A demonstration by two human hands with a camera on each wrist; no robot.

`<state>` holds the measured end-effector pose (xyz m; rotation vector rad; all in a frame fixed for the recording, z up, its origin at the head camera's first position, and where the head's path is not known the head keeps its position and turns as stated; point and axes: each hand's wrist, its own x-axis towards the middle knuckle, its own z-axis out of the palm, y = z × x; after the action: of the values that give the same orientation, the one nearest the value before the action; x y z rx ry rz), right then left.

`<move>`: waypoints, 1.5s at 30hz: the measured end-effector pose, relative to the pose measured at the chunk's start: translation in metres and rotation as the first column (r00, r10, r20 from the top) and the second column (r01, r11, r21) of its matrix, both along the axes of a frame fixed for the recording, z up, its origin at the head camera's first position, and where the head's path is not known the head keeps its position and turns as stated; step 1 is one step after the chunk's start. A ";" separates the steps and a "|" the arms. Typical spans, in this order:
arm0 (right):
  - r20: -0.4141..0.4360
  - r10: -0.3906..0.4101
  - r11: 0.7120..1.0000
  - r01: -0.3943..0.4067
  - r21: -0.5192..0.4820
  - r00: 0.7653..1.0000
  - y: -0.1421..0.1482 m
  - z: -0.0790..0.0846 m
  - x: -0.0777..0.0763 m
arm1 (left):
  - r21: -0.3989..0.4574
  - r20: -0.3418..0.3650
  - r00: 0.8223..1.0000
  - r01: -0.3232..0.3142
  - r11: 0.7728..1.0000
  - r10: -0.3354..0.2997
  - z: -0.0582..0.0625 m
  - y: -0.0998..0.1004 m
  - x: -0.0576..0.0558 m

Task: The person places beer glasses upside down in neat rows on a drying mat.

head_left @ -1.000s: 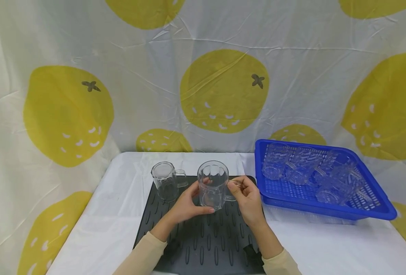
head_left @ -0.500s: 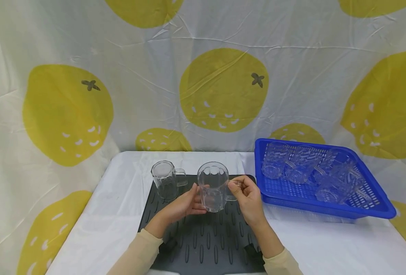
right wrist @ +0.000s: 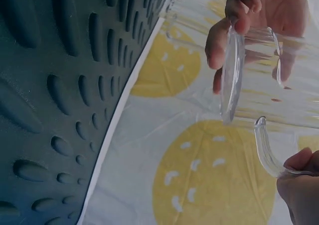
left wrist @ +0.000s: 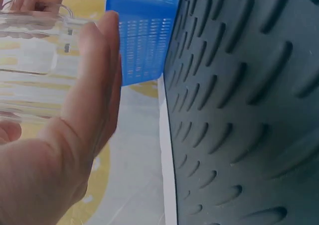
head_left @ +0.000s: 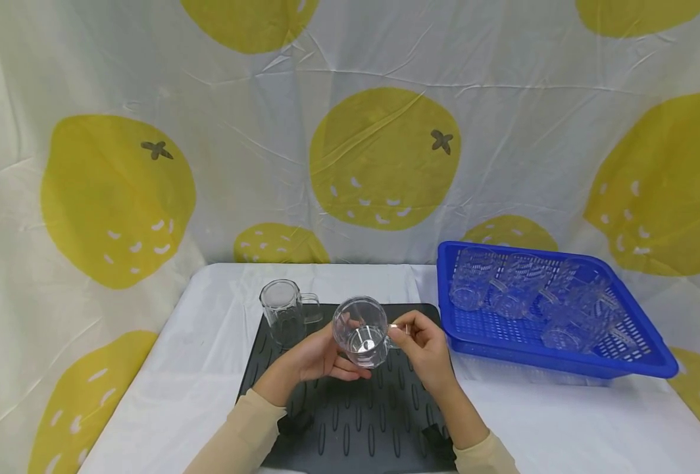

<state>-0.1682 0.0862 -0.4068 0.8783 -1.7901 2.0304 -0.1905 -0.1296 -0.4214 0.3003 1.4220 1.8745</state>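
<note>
A clear glass mug (head_left: 363, 352) is held between both hands above the black ridged mat (head_left: 347, 428), its mouth tilted toward the head camera. My right hand (head_left: 425, 350) pinches its handle (right wrist: 266, 153) between thumb and fingers. My left hand (head_left: 316, 355) cups the mug from the left, its fingers bent round the base (right wrist: 231, 78) and the thumb on the other side in the left wrist view. Just left of the hands, a second glass mug (head_left: 285, 317) stands on the mat's back left corner, handle to the right.
A blue plastic basket (head_left: 539, 352) at the right holds several glass mugs lying on their sides. Mat and basket are on a table with a white cloth (head_left: 563, 428). A white curtain (head_left: 237, 164) with yellow fruit prints hangs behind.
The mug has tipped its mouth toward the head camera and shifted slightly left and down. My left fingers have moved further beneath it, while the right hand keeps its hold on the handle.
</note>
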 end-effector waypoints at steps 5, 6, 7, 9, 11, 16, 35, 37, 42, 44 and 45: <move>-0.077 0.082 0.996 -0.085 -0.035 0.994 -0.003 -0.003 0.001 | 0.024 0.003 0.999 -0.044 0.999 0.044 0.000 0.006 0.001; -0.090 0.095 0.995 -0.098 -0.032 0.991 -0.004 -0.003 0.001 | 0.022 -0.002 0.998 -0.063 0.998 0.064 0.000 0.008 0.001; -0.106 0.102 0.994 -0.105 -0.022 0.989 -0.005 -0.005 0.001 | 0.017 -0.013 0.996 -0.084 0.996 0.085 -0.001 0.009 0.001; -0.133 0.113 0.993 -0.115 -0.004 0.985 -0.006 -0.007 0.001 | 0.008 -0.024 0.992 -0.124 0.992 0.124 -0.003 0.012 0.001; -0.158 0.107 0.994 -0.107 0.009 0.982 -0.007 -0.009 0.001 | 0.003 -0.036 0.986 -0.164 0.986 0.164 -0.004 0.014 0.002; -0.192 0.094 0.995 -0.097 -0.004 0.977 -0.009 -0.008 0.001 | 0.054 -0.019 0.981 -0.190 0.980 0.191 -0.006 0.016 0.001; -0.208 0.087 0.986 -0.114 -0.122 0.974 0.000 0.006 -0.004 | 0.057 -0.169 0.934 -0.308 0.950 0.313 -0.003 0.008 0.007; -0.196 0.067 0.988 -0.093 -0.126 0.978 0.003 0.008 -0.005 | 0.047 -0.222 0.922 -0.315 0.948 0.317 -0.003 0.005 0.008; -0.135 -0.006 0.992 -0.011 -0.127 0.991 0.010 0.010 -0.006 | 0.025 -0.382 0.883 -0.286 0.958 0.274 -0.003 -0.002 0.009; -0.105 -0.028 0.992 0.015 -0.125 0.994 0.012 0.011 -0.006 | 0.031 -0.442 0.857 -0.279 0.960 0.263 -0.002 -0.003 0.010; -0.096 -0.034 0.992 0.021 -0.125 0.995 0.012 0.012 -0.007 | 0.042 -0.468 0.844 -0.275 0.961 0.262 -0.002 -0.004 0.010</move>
<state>-0.1752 0.0987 -0.3951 0.8951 -1.5972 2.0198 -0.1806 -0.1333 -0.4233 0.6032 1.8951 2.0972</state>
